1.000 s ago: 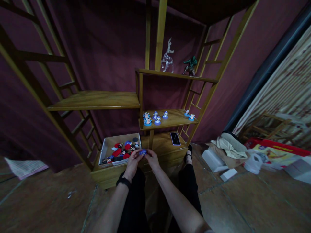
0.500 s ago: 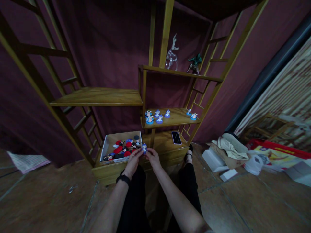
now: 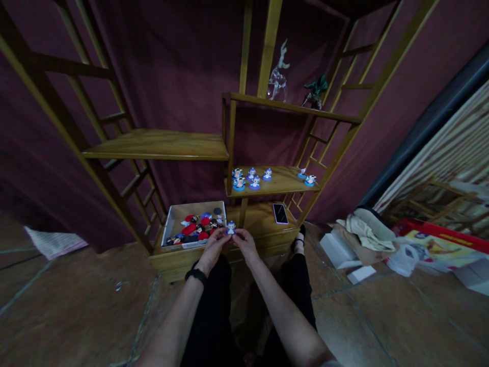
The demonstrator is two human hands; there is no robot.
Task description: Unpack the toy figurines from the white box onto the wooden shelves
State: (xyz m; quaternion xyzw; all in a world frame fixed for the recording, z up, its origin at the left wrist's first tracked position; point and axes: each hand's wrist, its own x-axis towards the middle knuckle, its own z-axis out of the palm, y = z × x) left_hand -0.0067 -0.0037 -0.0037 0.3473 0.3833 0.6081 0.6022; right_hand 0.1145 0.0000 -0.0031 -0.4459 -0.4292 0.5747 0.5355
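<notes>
A small blue-and-white figurine (image 3: 231, 228) stands upright between my two hands, just in front of the bottom shelf. My left hand (image 3: 213, 246), with a black band on its wrist, pinches it from the left. My right hand (image 3: 246, 245) pinches it from the right. Behind my left hand sits an open cardboard box (image 3: 176, 215) with several red, blue and black figurine parts. Several finished blue figurines (image 3: 250, 178) stand on the low right shelf (image 3: 280, 182).
A phone (image 3: 280, 213) lies on the bottom shelf. A glass deer (image 3: 278, 75) and a green figure (image 3: 315, 92) stand on the upper shelf. White boxes (image 3: 337, 251), cloth and a red box (image 3: 439, 243) lie on the floor to the right.
The blue piece held flat between my hands a second ago is now an upright figurine on its base. My view has tilted down and right slightly.
</notes>
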